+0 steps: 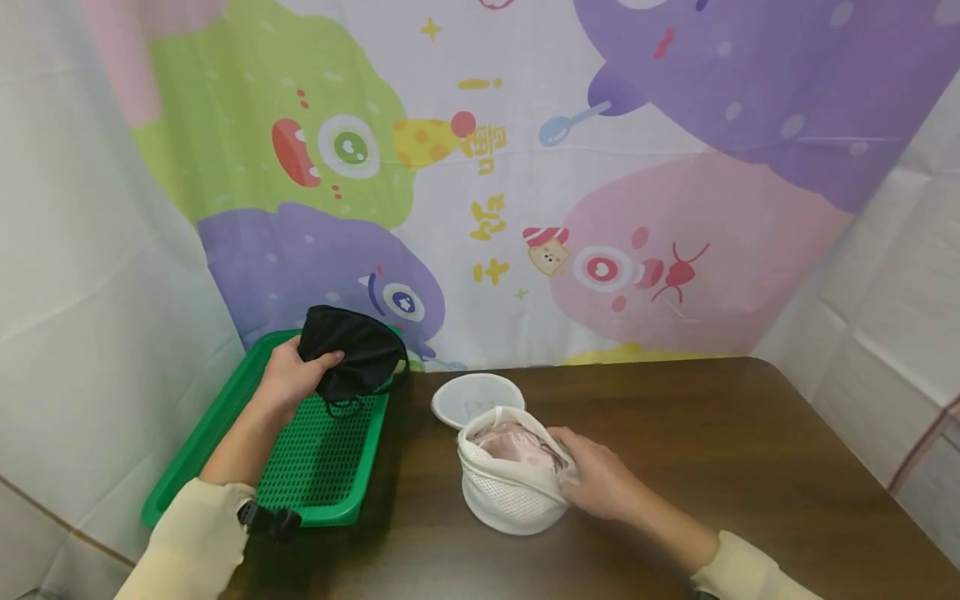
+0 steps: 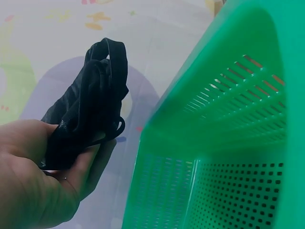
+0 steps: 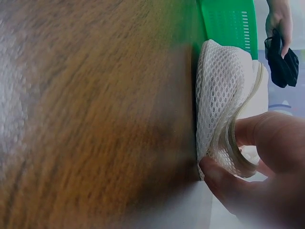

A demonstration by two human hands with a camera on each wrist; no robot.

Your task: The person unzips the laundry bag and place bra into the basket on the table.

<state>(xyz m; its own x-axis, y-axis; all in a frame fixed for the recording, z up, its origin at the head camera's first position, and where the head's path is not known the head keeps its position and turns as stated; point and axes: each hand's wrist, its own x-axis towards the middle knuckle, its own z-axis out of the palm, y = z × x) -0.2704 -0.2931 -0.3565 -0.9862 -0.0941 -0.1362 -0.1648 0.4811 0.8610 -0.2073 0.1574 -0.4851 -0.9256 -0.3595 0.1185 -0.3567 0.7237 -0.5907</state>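
Observation:
My left hand (image 1: 291, 375) grips a folded black cloth item (image 1: 351, 354) with a strap and thin cord loops, held above the far end of a green plastic basket (image 1: 360, 492). In the left wrist view the black cloth is bunched between thumb and fingers, beside the basket wall. My right hand (image 1: 600, 475) pinches the zippered rim of a white mesh laundry bag (image 1: 510, 500) that stands on the table. The bag's round lid (image 1: 476, 398) is folded back behind it. Pale pink fabric (image 1: 517, 446) shows inside the open bag.
The brown wooden table (image 1: 675, 425) reaches back to a printed cartoon curtain (image 1: 495, 325). White sheeting (image 1: 97, 275) hangs at the left, with more at the right. The basket, with its perforated floor, stands at the table's left side.

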